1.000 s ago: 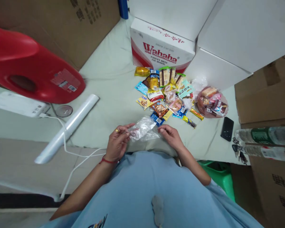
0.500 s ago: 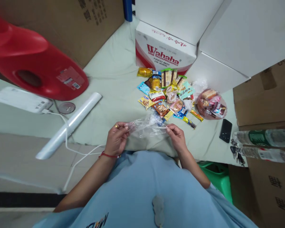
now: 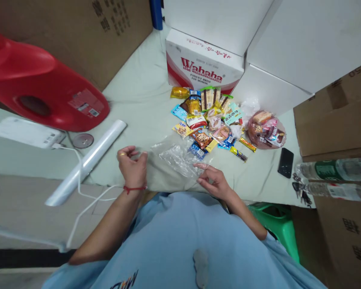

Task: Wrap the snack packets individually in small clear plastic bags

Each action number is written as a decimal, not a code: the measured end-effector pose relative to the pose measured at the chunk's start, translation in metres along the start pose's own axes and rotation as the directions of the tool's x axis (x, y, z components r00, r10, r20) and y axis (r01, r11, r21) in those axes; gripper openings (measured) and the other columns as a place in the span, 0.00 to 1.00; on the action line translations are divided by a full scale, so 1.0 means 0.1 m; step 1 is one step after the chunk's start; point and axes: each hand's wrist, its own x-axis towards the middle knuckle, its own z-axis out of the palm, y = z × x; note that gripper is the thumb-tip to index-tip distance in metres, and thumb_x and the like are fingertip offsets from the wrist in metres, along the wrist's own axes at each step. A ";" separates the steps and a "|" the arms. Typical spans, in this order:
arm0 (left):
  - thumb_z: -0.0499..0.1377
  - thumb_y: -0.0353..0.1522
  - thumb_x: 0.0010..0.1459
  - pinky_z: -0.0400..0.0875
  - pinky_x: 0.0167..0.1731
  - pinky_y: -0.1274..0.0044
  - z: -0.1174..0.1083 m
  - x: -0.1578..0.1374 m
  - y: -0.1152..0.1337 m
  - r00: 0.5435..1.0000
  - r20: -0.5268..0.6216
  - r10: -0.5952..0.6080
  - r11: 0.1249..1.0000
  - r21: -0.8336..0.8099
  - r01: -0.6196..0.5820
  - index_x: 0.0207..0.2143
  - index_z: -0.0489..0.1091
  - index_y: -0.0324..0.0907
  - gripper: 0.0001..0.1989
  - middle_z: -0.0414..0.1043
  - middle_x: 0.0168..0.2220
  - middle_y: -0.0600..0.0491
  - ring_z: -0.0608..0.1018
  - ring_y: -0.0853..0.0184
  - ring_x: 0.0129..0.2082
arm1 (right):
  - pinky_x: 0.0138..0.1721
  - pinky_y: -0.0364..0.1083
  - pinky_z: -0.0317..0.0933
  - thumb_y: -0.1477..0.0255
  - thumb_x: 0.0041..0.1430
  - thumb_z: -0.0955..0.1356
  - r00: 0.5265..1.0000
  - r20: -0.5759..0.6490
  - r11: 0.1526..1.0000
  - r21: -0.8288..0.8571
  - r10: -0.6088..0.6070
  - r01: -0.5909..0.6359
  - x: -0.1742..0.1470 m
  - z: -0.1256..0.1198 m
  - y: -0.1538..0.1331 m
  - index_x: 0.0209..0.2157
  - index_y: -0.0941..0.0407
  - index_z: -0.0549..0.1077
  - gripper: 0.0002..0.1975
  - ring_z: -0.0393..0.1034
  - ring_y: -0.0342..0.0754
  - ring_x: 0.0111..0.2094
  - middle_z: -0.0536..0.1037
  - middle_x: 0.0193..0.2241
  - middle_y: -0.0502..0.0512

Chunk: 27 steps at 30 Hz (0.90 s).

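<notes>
A crumpled clear plastic bag (image 3: 176,158) lies spread on the pale cloth near the front edge. My right hand (image 3: 214,181) rests at its right side, index finger stretched over the plastic and thumb apart from it. Left of the bag, clear of it, my left hand (image 3: 132,166) is raised with loosely bent fingers apart and nothing in them. Just behind the bag spreads a pile of wrapped snacks (image 3: 201,138). A blue snack packet (image 3: 197,151) is partly under the plastic's far edge.
A pinkish bag of snacks (image 3: 266,130) and a black phone (image 3: 285,162) are at the right, with keys (image 3: 301,194) and two bottles (image 3: 337,170). A white Wahaha box (image 3: 204,66) stands behind. At left are a plastic roll (image 3: 87,162), a power strip (image 3: 27,132) and a red jug (image 3: 54,88).
My left hand has let go of the bag and moved left. My right hand has shifted slightly left and toward me, its pinch opened. The bag now lies flatter, uncovering the blue packet.
</notes>
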 end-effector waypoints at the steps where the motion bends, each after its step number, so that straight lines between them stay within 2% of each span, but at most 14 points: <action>1: 0.65 0.41 0.61 0.65 0.40 0.75 0.01 -0.08 0.06 0.997 -0.062 0.036 0.999 0.033 -0.034 0.47 0.60 0.47 0.19 0.69 0.45 0.56 0.69 0.68 0.42 | 0.50 0.51 0.70 0.65 0.68 0.69 0.996 0.088 0.995 -0.091 -0.032 0.040 0.04 0.04 -0.02 0.34 0.50 0.80 0.09 0.77 0.54 0.54 0.80 0.57 0.59; 3: 0.64 0.45 0.63 0.66 0.39 0.75 0.07 -0.25 0.17 0.995 -0.071 0.071 0.993 0.096 -0.064 0.43 0.66 0.45 0.16 0.70 0.40 0.55 0.70 0.66 0.39 | 0.49 0.50 0.69 0.69 0.70 0.67 0.961 0.269 0.942 -0.300 -0.065 0.148 0.14 0.14 -0.04 0.33 0.50 0.79 0.11 0.78 0.52 0.51 0.73 0.66 0.55; 5: 0.57 0.51 0.66 0.69 0.38 0.73 0.17 -0.38 0.24 0.992 0.116 0.051 0.987 0.146 -0.068 0.42 0.70 0.44 0.20 0.73 0.39 0.53 0.73 0.64 0.37 | 0.48 0.50 0.69 0.72 0.70 0.66 0.901 0.430 0.822 -0.491 -0.061 0.290 0.24 0.28 -0.04 0.32 0.52 0.78 0.12 0.77 0.52 0.49 0.69 0.69 0.54; 7: 0.57 0.53 0.64 0.72 0.43 0.69 0.30 -0.45 0.25 0.965 0.257 0.051 0.971 0.212 -0.107 0.47 0.71 0.44 0.23 0.74 0.44 0.49 0.76 0.61 0.41 | 0.47 0.51 0.68 0.74 0.70 0.67 0.832 0.554 0.690 -0.585 -0.043 0.425 0.33 0.44 -0.01 0.33 0.54 0.79 0.11 0.75 0.53 0.49 0.74 0.65 0.58; 9: 0.66 0.49 0.54 0.72 0.51 0.64 0.40 -0.45 0.17 0.954 0.281 0.104 0.929 0.314 -0.194 0.51 0.71 0.43 0.27 0.72 0.51 0.46 0.77 0.56 0.48 | 0.47 0.52 0.67 0.76 0.68 0.68 0.765 0.644 0.612 -0.597 -0.021 0.519 0.40 0.58 0.01 0.37 0.56 0.80 0.08 0.75 0.55 0.49 0.82 0.53 0.62; 11: 0.72 0.42 0.45 0.70 0.55 0.62 0.43 -0.40 0.05 0.949 0.279 0.145 0.871 0.420 -0.257 0.47 0.73 0.43 0.27 0.72 0.49 0.45 0.76 0.54 0.48 | 0.49 0.52 0.67 0.77 0.68 0.68 0.731 0.682 0.593 -0.586 -0.008 0.553 0.41 0.67 0.03 0.38 0.58 0.81 0.08 0.75 0.56 0.48 0.84 0.44 0.62; 14: 0.67 0.38 0.48 0.71 0.48 0.66 0.30 -0.34 -0.14 0.960 0.259 0.109 0.837 0.497 -0.229 0.33 0.73 0.46 0.10 0.73 0.35 0.51 0.76 0.56 0.39 | 0.50 0.52 0.68 0.73 0.70 0.69 0.726 0.684 0.673 -0.506 -0.068 0.539 0.37 0.65 0.03 0.40 0.57 0.81 0.07 0.74 0.56 0.49 0.81 0.52 0.63; 16: 0.63 0.38 0.54 0.70 0.43 0.69 0.17 -0.35 -0.20 0.979 0.195 0.061 0.852 0.500 -0.153 0.30 0.72 0.46 0.06 0.73 0.31 0.52 0.75 0.59 0.35 | 0.51 0.51 0.68 0.69 0.71 0.68 0.783 0.606 0.797 -0.398 -0.144 0.455 0.35 0.56 0.03 0.44 0.56 0.80 0.08 0.74 0.54 0.49 0.79 0.56 0.61; 17: 0.61 0.39 0.56 0.70 0.42 0.70 0.12 -0.37 -0.22 0.987 0.157 0.042 0.867 0.485 -0.114 0.31 0.72 0.46 0.06 0.75 0.32 0.52 0.76 0.59 0.35 | 0.53 0.51 0.68 0.68 0.72 0.67 0.847 0.507 0.857 -0.355 -0.160 0.374 0.35 0.51 0.04 0.46 0.55 0.80 0.09 0.75 0.53 0.48 0.80 0.56 0.60; 19: 0.61 0.41 0.59 0.70 0.44 0.71 0.07 -0.43 -0.21 0.994 0.106 0.005 0.908 0.417 -0.049 0.34 0.73 0.46 0.09 0.80 0.37 0.51 0.78 0.60 0.38 | 0.57 0.54 0.65 0.66 0.73 0.65 0.976 0.186 0.934 -0.317 -0.111 0.166 0.40 0.45 0.10 0.50 0.52 0.78 0.12 0.74 0.54 0.49 0.81 0.51 0.60; 20: 0.61 0.42 0.59 0.70 0.46 0.71 0.08 -0.46 -0.20 0.994 0.109 -0.012 0.929 0.368 -0.029 0.35 0.73 0.46 0.10 0.81 0.41 0.50 0.79 0.60 0.41 | 0.59 0.55 0.63 0.65 0.73 0.65 0.998 0.011 0.947 -0.314 -0.064 0.064 0.44 0.43 0.15 0.52 0.52 0.78 0.13 0.73 0.55 0.50 0.81 0.50 0.60; 22: 0.61 0.44 0.60 0.70 0.51 0.71 0.14 -0.51 -0.17 0.986 0.164 -0.038 0.967 0.253 -0.005 0.36 0.73 0.45 0.12 0.82 0.46 0.49 0.80 0.59 0.47 | 0.61 0.57 0.61 0.64 0.68 0.69 0.974 -0.226 0.943 -0.322 0.014 -0.088 0.57 0.46 0.27 0.56 0.52 0.75 0.17 0.71 0.59 0.53 0.79 0.50 0.63; 23: 0.62 0.45 0.60 0.70 0.53 0.70 0.18 -0.52 -0.16 0.979 0.200 -0.046 0.981 0.193 0.007 0.37 0.74 0.45 0.13 0.82 0.47 0.48 0.80 0.59 0.50 | 0.61 0.57 0.61 0.64 0.65 0.71 0.962 -0.268 0.935 -0.327 0.046 -0.136 0.63 0.48 0.34 0.57 0.53 0.74 0.20 0.70 0.60 0.54 0.79 0.50 0.63; 27: 0.64 0.49 0.57 0.72 0.52 0.69 0.25 -0.48 -0.14 0.972 0.215 -0.093 0.994 -0.044 0.105 0.34 0.73 0.44 0.18 0.83 0.42 0.47 0.80 0.57 0.51 | 0.55 0.53 0.64 0.70 0.60 0.70 0.957 -0.244 0.925 -0.304 0.156 -0.228 0.81 0.54 0.56 0.55 0.55 0.75 0.20 0.72 0.56 0.45 0.79 0.39 0.58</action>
